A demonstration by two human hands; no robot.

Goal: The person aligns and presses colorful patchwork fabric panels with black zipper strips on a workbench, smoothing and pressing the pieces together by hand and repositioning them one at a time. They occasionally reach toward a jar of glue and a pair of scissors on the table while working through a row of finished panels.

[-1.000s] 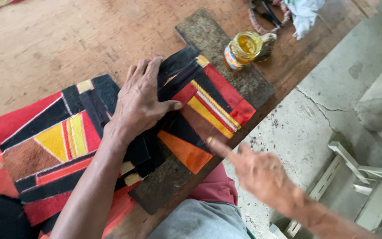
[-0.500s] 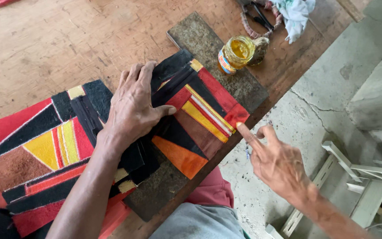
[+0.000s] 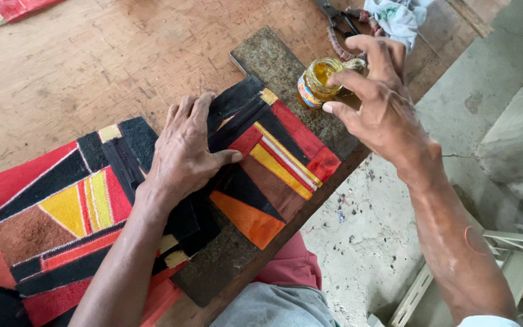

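A patchwork piece (image 3: 62,212) of red, black, yellow and orange fabric lies across a dark stone slab (image 3: 273,60) on the wooden table (image 3: 92,60). My left hand (image 3: 183,154) presses flat on the black middle of the patchwork, fingers spread. My right hand (image 3: 379,100) reaches over a small open glass jar (image 3: 316,82) of yellow liquid that stands on the slab. Its fingers curl above the jar's mouth and far side; whether they touch the jar is unclear.
Pliers (image 3: 337,24) and a white cloth (image 3: 398,15) lie beyond the jar near the table's far edge. Another patchwork scrap (image 3: 1,12) sits at the top left. To the right, a grey concrete floor (image 3: 473,121) and pale slats (image 3: 516,254).
My right hand has risen from beside my lap over the table edge to the jar. The left hand stayed pressed on the patchwork. The view shifted slightly.
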